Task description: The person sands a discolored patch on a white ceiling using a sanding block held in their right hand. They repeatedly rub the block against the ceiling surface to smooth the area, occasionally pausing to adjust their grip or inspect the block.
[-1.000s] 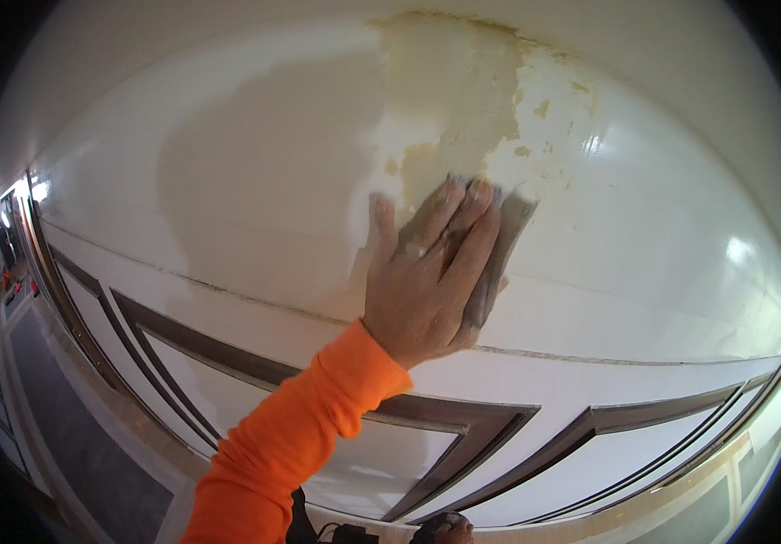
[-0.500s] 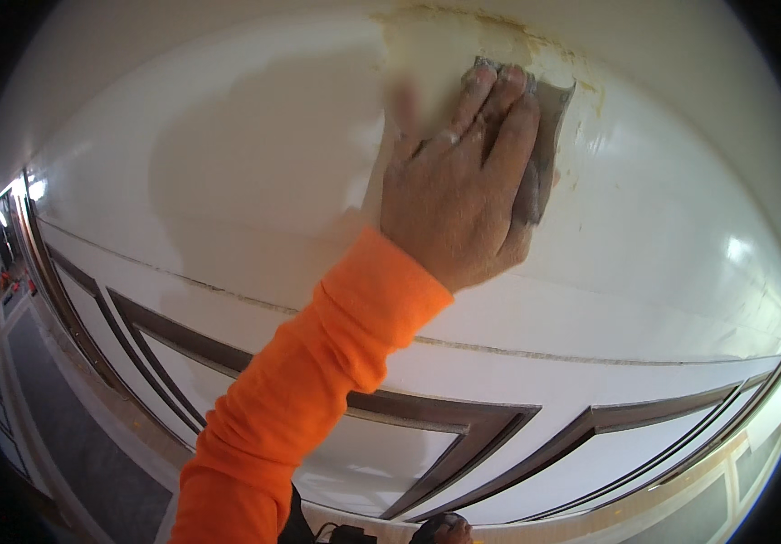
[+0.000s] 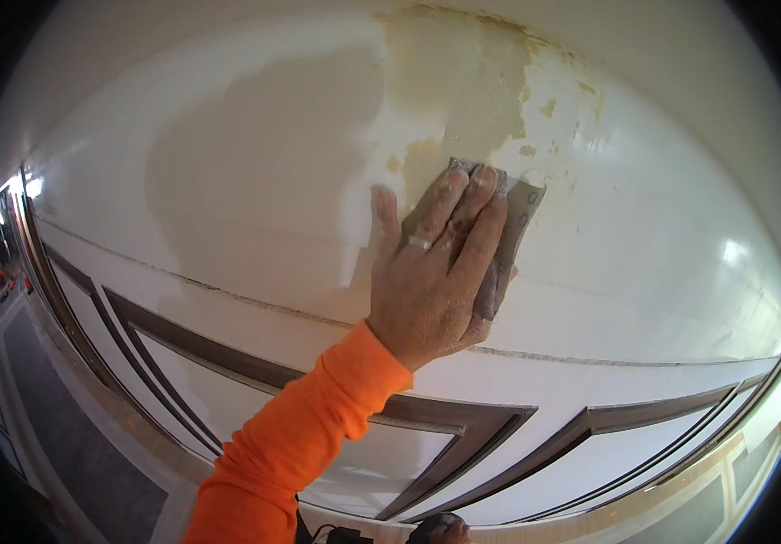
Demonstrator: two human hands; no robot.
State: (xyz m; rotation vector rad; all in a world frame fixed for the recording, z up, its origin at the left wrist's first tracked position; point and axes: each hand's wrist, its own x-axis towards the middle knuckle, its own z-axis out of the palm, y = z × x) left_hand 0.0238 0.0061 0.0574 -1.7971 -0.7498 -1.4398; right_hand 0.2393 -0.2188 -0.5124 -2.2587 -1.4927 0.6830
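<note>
My left hand (image 3: 436,254), in an orange sleeve, presses a grey-brown sheet of sandpaper (image 3: 519,218) flat against the white wall panel (image 3: 608,263). Three fingers lie over the sheet, while the little finger stands apart on the left. Most of the thumb is hidden at the sheet's right side. Above the fingertips, a patch of beige filler (image 3: 490,91) with ragged edges and flaked spots marks the wall. At the bottom edge shows a small dark, partly skin-toned shape (image 3: 445,529), perhaps my right hand; its fingers cannot be made out.
A thin horizontal seam (image 3: 590,362) crosses the wall below my hand. Dark brown frame mouldings (image 3: 463,415) stand out lower down. To the far left runs a corridor with a grey floor strip (image 3: 64,399). A black object with a cable (image 3: 347,535) sits at the bottom edge.
My left hand has slid down and slightly left along the wall with the sandpaper. More of the beige filler patch now shows above it.
</note>
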